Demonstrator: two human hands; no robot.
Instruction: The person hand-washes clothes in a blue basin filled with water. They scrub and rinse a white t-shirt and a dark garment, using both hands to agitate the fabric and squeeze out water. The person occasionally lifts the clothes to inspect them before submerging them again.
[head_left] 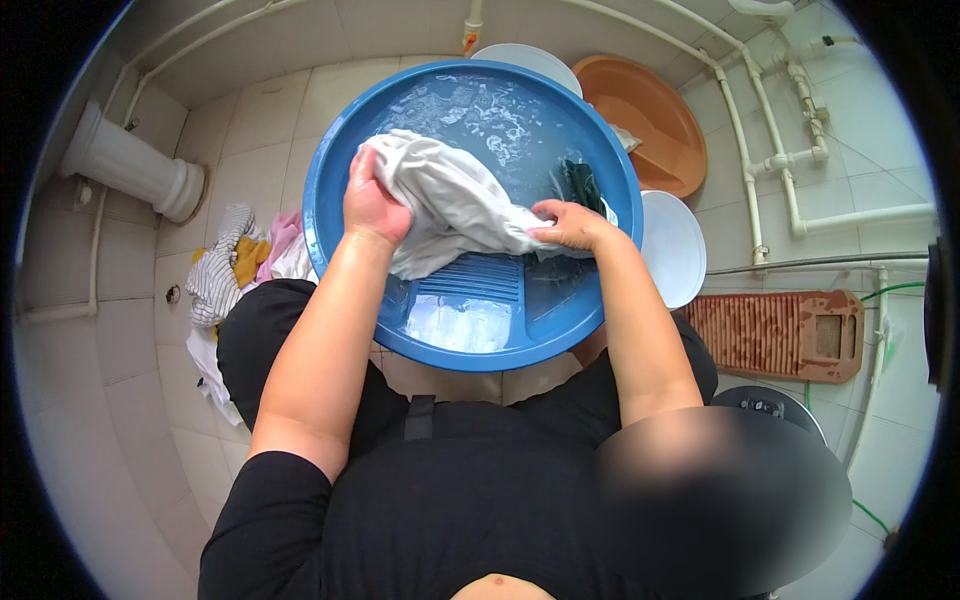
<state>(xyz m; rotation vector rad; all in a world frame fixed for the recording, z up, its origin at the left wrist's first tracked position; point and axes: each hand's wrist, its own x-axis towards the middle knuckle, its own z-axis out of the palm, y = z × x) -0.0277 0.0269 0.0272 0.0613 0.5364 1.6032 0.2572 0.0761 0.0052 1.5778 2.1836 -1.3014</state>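
Observation:
A wet white cloth garment (445,185) is stretched between my hands over a round blue tub (330,290). My left hand (376,200) grips its left end; the fingers are partly hidden by the fabric. At the other end, my right hand (568,224) is closed on a bunched part of the cloth. The garment's lower edge hangs over the ribbed washboard (475,283) built into the tub's near side. Cloudy water with foam (490,115) fills the far part. A dark green cloth (580,183) lies in the water just beyond my right hand.
Striped, yellow, pink and white clothes (225,270) lie heaped on the tiled floor at the left. An orange basin (665,130) and a white basin (672,250) stand right of the tub. A brown washboard (765,335) lies farther right, near pipes (745,170) along the wall.

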